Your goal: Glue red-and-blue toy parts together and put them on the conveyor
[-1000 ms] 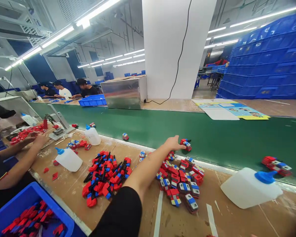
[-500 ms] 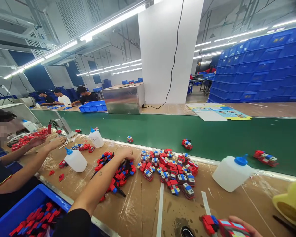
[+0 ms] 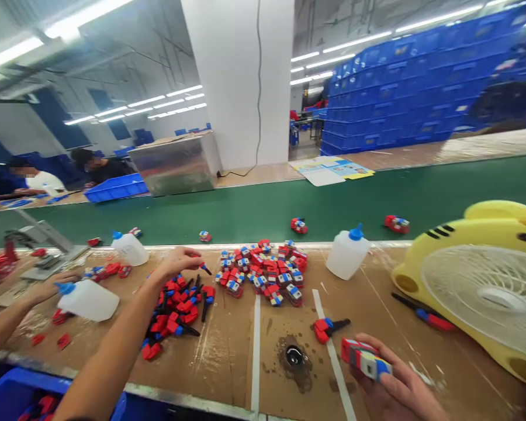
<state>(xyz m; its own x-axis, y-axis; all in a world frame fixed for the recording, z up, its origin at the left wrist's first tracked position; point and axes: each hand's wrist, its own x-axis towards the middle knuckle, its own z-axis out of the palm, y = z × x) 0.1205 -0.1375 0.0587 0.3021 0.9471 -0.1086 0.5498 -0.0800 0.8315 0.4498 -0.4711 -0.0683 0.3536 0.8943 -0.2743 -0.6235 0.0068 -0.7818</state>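
My left hand (image 3: 180,263) is closed on a small red toy part with a black stick-like end (image 3: 205,268), just above the far side of a pile of red, blue and black toy parts (image 3: 177,307). At the lower right, my right hand (image 3: 397,380) grips a red, white and blue toy car (image 3: 366,356), tilted with one end towards me. Beside it on the table lies a single red and blue part with a black stick (image 3: 328,328). A heap of toy cars (image 3: 263,269) sits between the hands, farther back.
Bottles with blue caps stand at right (image 3: 347,254) and left (image 3: 90,300). A yellow fan (image 3: 486,280) occupies the right side. A small round black dish (image 3: 294,355) sits in a wet patch. Behind runs a green belt (image 3: 245,213) carrying several toys. A co-worker's arm (image 3: 21,307) reaches in from the left.
The view has swung right, bringing in the whole fan. My left hand has lifted from the parts pile with a part in its fingers. My right hand, with the toy car, now shows more fully.
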